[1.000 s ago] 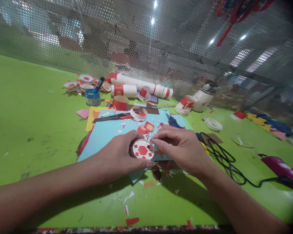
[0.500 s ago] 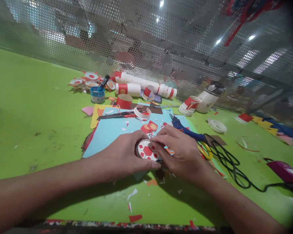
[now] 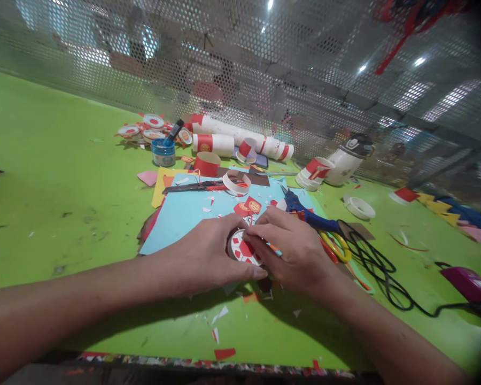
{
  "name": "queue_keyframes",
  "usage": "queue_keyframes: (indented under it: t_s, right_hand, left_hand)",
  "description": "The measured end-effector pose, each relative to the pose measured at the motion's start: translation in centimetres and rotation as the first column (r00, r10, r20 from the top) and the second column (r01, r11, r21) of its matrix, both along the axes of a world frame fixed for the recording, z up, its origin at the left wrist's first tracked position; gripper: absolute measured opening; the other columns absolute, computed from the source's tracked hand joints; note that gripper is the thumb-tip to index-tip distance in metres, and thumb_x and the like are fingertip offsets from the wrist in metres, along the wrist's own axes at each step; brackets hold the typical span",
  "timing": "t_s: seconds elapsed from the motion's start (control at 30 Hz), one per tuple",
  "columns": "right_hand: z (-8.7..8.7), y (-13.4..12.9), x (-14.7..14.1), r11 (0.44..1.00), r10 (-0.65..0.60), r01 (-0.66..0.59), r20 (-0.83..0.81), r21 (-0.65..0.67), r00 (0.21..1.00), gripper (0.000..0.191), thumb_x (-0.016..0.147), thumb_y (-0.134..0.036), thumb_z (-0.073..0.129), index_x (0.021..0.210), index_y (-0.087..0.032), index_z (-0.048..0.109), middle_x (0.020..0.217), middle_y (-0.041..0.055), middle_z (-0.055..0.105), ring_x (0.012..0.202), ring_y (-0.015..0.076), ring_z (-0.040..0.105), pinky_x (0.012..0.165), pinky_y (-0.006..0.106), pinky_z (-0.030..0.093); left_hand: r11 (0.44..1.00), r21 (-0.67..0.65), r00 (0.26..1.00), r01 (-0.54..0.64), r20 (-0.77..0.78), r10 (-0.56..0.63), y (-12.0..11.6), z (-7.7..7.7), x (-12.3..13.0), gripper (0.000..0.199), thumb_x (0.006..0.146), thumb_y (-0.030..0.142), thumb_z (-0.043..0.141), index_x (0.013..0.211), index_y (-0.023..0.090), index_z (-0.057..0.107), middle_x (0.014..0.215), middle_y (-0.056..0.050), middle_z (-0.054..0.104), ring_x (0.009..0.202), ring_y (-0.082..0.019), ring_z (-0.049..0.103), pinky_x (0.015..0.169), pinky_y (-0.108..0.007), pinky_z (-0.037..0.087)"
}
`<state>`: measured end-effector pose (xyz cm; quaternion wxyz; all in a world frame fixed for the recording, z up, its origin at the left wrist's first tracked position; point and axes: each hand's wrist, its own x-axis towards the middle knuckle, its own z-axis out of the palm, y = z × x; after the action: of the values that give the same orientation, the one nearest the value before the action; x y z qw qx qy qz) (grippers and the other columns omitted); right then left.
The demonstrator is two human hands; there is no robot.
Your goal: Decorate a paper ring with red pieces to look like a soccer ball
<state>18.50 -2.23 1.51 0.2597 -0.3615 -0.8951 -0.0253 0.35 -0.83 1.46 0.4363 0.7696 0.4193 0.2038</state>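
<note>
A small round white piece with red patches on its face is between my hands, above the light blue paper. My left hand curls round its left side, thumb along the near edge. On the right, my right hand has thumb and forefinger pinched together at the face's upper right. Whatever is between those fingertips is hidden. Red paper pieces with gold print lie just beyond. Close to my right hand are a blue glue gun and a yellow handle loop.
A black cutter and white ring lie on the paper. Behind stand a blue jar, white-and-red tubes, a cup and a flask. Black cable coils at right. Scraps litter the near edge.
The view has shifted slightly. My right fingertips have moved a little further over the face of the round piece, covering more of its right side. My left hand keeps its hold.
</note>
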Motion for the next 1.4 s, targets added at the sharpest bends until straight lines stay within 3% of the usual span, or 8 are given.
queue_keyframes:
  t_s: [0.2,0.33,0.63,0.83,1.0,1.2,1.4]
  right_hand:
    - [0.1,-0.2,0.2,0.998,0.014,-0.015,-0.032,-0.054,0.999,0.024,0.094,-0.013,0.049,0.085,-0.009,0.071,0.074,0.0084,0.059,0.068,0.0180,0.050,0.059,0.032,0.041]
    - [0.6,-0.1,0.5,1.000,-0.007,0.003,-0.130,-0.028,0.992,0.020,0.091,-0.010,0.052,0.086,-0.006,0.071,0.078,0.0113,0.063,0.072,0.0184,0.055,0.062,0.031,0.044]
    - [0.9,-0.3,0.7,0.997,-0.049,0.036,-0.200,-0.068,0.979,0.015,0.088,-0.008,0.055,0.082,-0.013,0.068,0.075,0.0063,0.061,0.069,0.0168,0.054,0.060,0.030,0.044]
    - [1.0,-0.7,0.4,0.983,-0.149,0.124,-0.200,-0.132,0.969,0.008,0.089,-0.012,0.059,0.085,-0.013,0.066,0.079,0.0065,0.060,0.076,0.0190,0.054,0.065,0.033,0.043]
    - [0.9,-1.3,-0.2,0.974,-0.216,0.203,-0.144,-0.097,0.966,0.008,0.087,-0.019,0.063,0.088,-0.011,0.063,0.089,0.0099,0.057,0.085,0.0223,0.052,0.073,0.036,0.044]
    - [0.6,-1.9,-1.0,0.964,-0.260,0.252,-0.100,-0.084,0.960,0.012,0.087,-0.015,0.057,0.077,-0.013,0.062,0.085,0.0097,0.054,0.084,0.0235,0.051,0.070,0.037,0.043]
    - [0.4,-2.0,-1.3,0.957,-0.290,0.284,-0.142,-0.062,0.946,0.016,0.086,-0.012,0.055,0.073,-0.011,0.064,0.080,0.0096,0.054,0.076,0.0217,0.050,0.064,0.035,0.041]
  left_hand:
    - [1.000,0.027,1.000,-0.010,-0.005,0.010,0.1,-0.3,0.0,0.039,0.067,0.047,0.074,0.092,0.019,0.063,0.079,-0.001,0.065,0.070,-0.019,0.056,0.058,-0.030,0.038]
    - [1.000,-0.014,1.000,-0.011,0.028,0.011,0.1,-0.3,-0.1,0.045,0.067,0.045,0.074,0.102,0.019,0.064,0.089,-0.004,0.068,0.079,-0.023,0.061,0.064,-0.032,0.043]
    - [0.999,0.018,0.999,-0.042,-0.013,0.042,0.1,0.0,0.0,0.047,0.065,0.039,0.075,0.106,0.019,0.062,0.095,-0.005,0.070,0.081,-0.024,0.060,0.069,-0.035,0.044]
    - [0.997,0.072,0.997,-0.028,0.068,0.023,0.1,-0.3,0.0,0.042,0.067,0.033,0.075,0.105,0.022,0.061,0.103,-0.004,0.070,0.092,-0.025,0.063,0.079,-0.035,0.047]
    - [0.994,0.108,0.997,-0.016,0.082,0.007,0.0,-0.5,0.1,0.041,0.069,0.033,0.073,0.106,0.023,0.059,0.107,-0.004,0.070,0.098,-0.026,0.063,0.084,-0.036,0.047]
    - [0.988,0.156,0.999,-0.009,0.048,0.001,-0.3,-0.6,0.1,0.031,0.073,0.027,0.068,0.102,0.023,0.058,0.099,-0.001,0.068,0.087,-0.021,0.063,0.076,-0.032,0.046]
    - [0.986,0.165,1.000,-0.010,0.015,0.007,-0.3,-0.9,0.2,0.031,0.073,0.026,0.066,0.102,0.022,0.056,0.102,-0.003,0.067,0.091,-0.023,0.062,0.079,-0.036,0.046]
